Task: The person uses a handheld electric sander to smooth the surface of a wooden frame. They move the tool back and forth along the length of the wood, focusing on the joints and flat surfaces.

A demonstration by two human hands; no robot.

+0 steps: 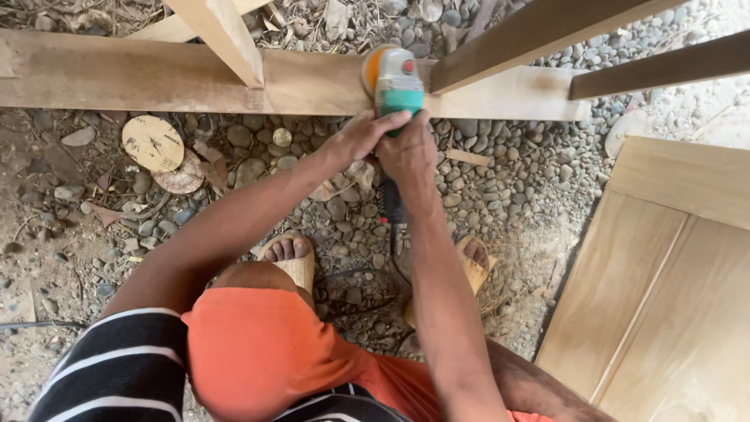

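Long pale wooden plank (156, 78) lies flat across the pebbled ground (508, 180); its right stretch looks lighter and smoother, the left probably unsanded. Teal angle grinder (394, 82) with orange disc sits on the plank's middle. Left hand (361, 134) and right hand (408, 150) both grip its body. Spent sanding discs (153, 144) lie nearby.

The grinder (394, 82), at twelve o'clock, has a glossy teal and white plastic body. The plank (156, 78) beneath it is pale, matt, smooth wood. At four o'clock the panel (664, 297) shows fine, smooth grain. Rough grey gravel (508, 180) lies between. A matt paper disc (152, 143) sits at ten o'clock.
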